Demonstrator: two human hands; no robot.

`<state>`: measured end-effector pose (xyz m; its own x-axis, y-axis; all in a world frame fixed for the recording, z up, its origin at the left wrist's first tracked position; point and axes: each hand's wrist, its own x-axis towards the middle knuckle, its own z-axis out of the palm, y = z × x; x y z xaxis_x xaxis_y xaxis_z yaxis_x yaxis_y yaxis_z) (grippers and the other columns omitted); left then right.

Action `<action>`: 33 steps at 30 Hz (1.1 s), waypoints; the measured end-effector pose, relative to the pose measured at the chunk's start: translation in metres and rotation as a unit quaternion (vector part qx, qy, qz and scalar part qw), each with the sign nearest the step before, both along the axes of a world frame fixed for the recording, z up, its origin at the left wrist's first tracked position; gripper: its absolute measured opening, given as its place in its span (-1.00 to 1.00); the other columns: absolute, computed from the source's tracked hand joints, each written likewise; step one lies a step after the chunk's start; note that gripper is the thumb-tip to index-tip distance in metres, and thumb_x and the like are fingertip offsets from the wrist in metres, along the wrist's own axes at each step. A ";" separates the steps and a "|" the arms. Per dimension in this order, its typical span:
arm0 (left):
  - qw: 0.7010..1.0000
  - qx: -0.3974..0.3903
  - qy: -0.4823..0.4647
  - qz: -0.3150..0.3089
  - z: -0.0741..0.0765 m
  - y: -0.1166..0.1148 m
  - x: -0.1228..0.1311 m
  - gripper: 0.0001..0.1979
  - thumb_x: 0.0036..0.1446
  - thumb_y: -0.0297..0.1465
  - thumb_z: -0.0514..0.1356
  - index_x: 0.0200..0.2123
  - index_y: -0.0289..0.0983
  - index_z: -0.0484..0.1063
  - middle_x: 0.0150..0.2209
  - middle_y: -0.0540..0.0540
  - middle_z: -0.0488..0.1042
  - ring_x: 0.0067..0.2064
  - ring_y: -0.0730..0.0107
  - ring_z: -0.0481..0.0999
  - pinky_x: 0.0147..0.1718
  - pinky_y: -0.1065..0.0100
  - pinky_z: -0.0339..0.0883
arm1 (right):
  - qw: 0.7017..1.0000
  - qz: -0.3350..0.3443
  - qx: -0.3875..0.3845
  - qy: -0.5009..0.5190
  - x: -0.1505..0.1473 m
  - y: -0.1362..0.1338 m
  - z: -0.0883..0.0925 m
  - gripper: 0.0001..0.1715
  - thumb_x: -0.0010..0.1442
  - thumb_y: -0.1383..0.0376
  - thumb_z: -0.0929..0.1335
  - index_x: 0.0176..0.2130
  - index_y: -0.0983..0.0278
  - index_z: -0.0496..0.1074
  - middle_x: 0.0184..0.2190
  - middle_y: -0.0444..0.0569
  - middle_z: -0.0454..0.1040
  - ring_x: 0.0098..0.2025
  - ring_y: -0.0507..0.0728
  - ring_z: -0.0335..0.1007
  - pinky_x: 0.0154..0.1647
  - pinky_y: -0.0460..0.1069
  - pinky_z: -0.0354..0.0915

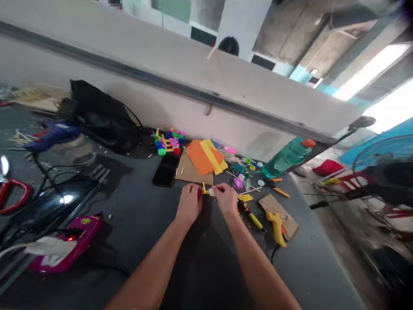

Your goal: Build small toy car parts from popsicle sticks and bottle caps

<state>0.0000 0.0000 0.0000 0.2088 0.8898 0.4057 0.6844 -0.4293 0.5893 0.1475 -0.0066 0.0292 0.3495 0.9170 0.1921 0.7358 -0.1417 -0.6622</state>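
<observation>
My left hand (189, 203) is closed on a small red bottle cap (199, 192), most of it hidden by the fingers. From that cap a small yellow piece (204, 190) reaches toward the right, with one strip standing up. At its other end is a whitish bottle cap (211, 192), pinched by the fingertips of my right hand (227, 199). Both hands are above the dark table, just in front of a cardboard sheet (193, 176) with orange paper (198, 157) and yellow strips (211, 156) on it. Blur hides how the small parts join.
A black phone (166, 170) and colourful cap-wheeled models (167, 141) lie behind my left hand. To the right are pliers (254, 219), a yellow glue gun (276, 228), loose caps and a green bottle (285, 158). Red-handled scissors (16, 196), cables and a magenta power box (85, 230) occupy the left.
</observation>
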 end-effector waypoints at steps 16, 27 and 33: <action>1.000 -0.002 0.000 0.005 -0.001 0.000 0.001 -0.78 0.00 -0.55 0.14 -0.23 -0.26 0.29 -0.18 -0.15 0.31 -0.14 0.19 0.32 -0.14 0.17 0.30 | 0.993 0.017 0.029 -0.114 -0.022 -0.002 -0.006 -0.92 0.08 0.31 0.26 -0.44 0.24 0.31 -0.55 -0.14 0.41 -0.48 0.06 0.35 -0.44 -0.10 0.12; 1.000 0.002 0.010 0.000 0.001 0.001 0.001 -0.78 0.01 -0.55 0.14 -0.22 -0.26 0.28 -0.19 -0.16 0.32 -0.15 0.18 0.32 -0.14 0.17 0.30 | 0.993 0.024 0.051 -0.107 -0.022 -0.003 -0.011 -0.98 0.06 0.36 0.26 -0.40 0.24 0.28 -0.52 -0.12 0.38 -0.44 0.08 0.34 -0.41 -0.09 0.17; 1.000 -0.002 0.015 -0.001 0.001 0.001 0.002 -0.80 0.02 -0.55 0.13 -0.24 -0.26 0.28 -0.21 -0.15 0.32 -0.14 0.18 0.32 -0.14 0.17 0.29 | 0.993 0.021 0.047 -0.101 -0.022 -0.001 -0.012 -0.96 0.07 0.38 0.26 -0.38 0.24 0.27 -0.50 -0.11 0.40 -0.43 0.08 0.35 -0.41 -0.09 0.17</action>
<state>0.0016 0.0007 0.0008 0.2233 0.8911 0.3950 0.7004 -0.4285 0.5709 0.1260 -0.0073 0.0169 0.2567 0.9043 0.3411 0.8595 -0.0522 -0.5085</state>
